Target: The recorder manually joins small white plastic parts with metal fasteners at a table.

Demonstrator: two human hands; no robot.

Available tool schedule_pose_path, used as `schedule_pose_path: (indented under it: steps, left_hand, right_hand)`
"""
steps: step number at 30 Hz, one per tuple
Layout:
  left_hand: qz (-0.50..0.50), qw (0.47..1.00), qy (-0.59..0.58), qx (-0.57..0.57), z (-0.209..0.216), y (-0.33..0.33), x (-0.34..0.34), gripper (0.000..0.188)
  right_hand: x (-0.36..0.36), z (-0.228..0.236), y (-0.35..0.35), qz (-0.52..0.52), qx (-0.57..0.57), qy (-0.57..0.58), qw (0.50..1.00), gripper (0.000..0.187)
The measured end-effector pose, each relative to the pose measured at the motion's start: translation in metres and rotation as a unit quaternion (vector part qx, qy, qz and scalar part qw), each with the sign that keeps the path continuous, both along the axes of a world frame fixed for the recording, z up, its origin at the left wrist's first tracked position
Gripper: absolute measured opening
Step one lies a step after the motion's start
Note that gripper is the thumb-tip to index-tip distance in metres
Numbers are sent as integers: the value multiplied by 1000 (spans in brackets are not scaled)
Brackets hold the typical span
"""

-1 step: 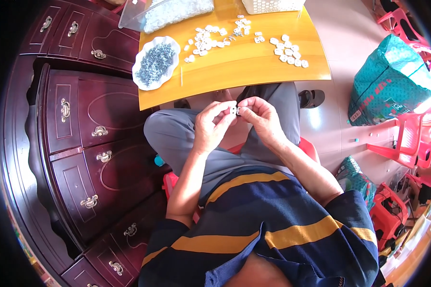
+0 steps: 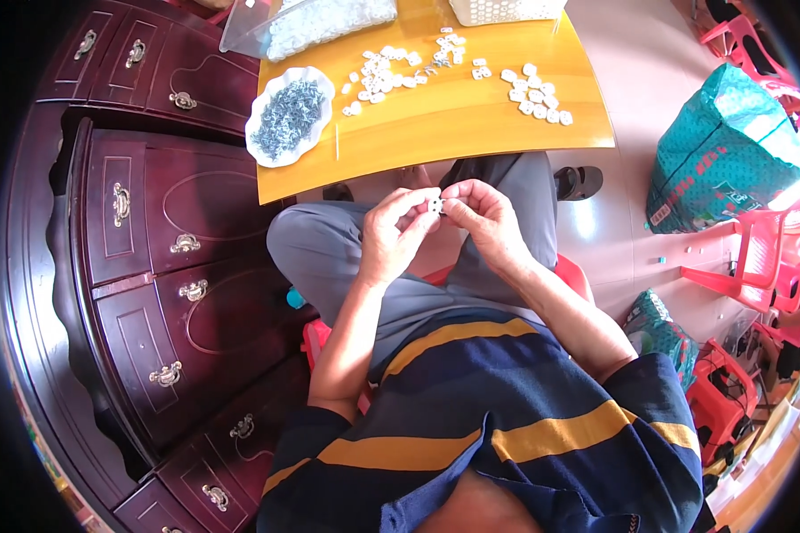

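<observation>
Above my lap, my left hand (image 2: 393,233) is closed in a pinch on a small white plastic piece (image 2: 435,205) with dark holes in it. My right hand (image 2: 489,226) meets it from the other side, thumb and fingertips closed against the same piece. Whether the right fingers also hold a second small part cannot be made out. On the wooden table (image 2: 436,129) ahead, a white scalloped dish (image 2: 255,130) is filled with grey metal screws (image 2: 290,119). Loose white pieces (image 2: 380,71) lie in a scattered group, and a tighter cluster of white pieces (image 2: 537,98) is farther right.
A clear container (image 2: 244,31) of white parts and a white perforated basket (image 2: 507,11) stand at the table's far side. A thin pale stick (image 2: 337,142) lies near its front edge. Dark red drawers (image 2: 196,222) line my left; a teal bag (image 2: 711,151) and red chairs (image 2: 760,258) are to the right.
The white piece between my fingertips has shifted slightly, and the gap seen beside it before has narrowed. Both hands stay in nearly the same place.
</observation>
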State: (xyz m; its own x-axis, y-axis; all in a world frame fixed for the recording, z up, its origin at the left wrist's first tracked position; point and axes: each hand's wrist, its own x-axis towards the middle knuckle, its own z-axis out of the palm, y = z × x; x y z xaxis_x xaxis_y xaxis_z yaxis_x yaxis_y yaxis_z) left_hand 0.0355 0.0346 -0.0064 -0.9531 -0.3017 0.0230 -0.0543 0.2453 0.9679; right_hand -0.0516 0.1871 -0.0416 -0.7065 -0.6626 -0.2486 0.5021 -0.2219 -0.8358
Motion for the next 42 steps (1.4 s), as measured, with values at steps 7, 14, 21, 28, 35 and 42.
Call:
schedule_pose_path:
  steps: [7, 14, 21, 28, 35, 42]
  left_hand:
    - [-4, 999, 18, -36, 1, 0, -1, 29]
    - [-41, 995, 14, -88, 1, -9, -6, 25]
    - [-22, 995, -39, -94, 6, -1, -8, 37]
    - [19, 947, 50, -316, 9, 19, -18, 47]
    - [10, 944, 54, -325, 3, 19, -18, 34]
    - [-10, 962, 6, -273, 7, 17, -16, 30]
  right_hand:
    - [2, 1, 1, 1, -1, -17, 1000, 11]
    - [-3, 2, 4, 40, 29, -131, 990, 14]
    - [-3, -2, 1, 48, 4, -178, 983, 14]
    - [-1, -4, 2, 33, -47, -235, 970, 12]
    - [-4, -10, 7, 32, -67, -268, 961, 16]
    - [-5, 4, 7, 59, -51, -294, 953, 23]
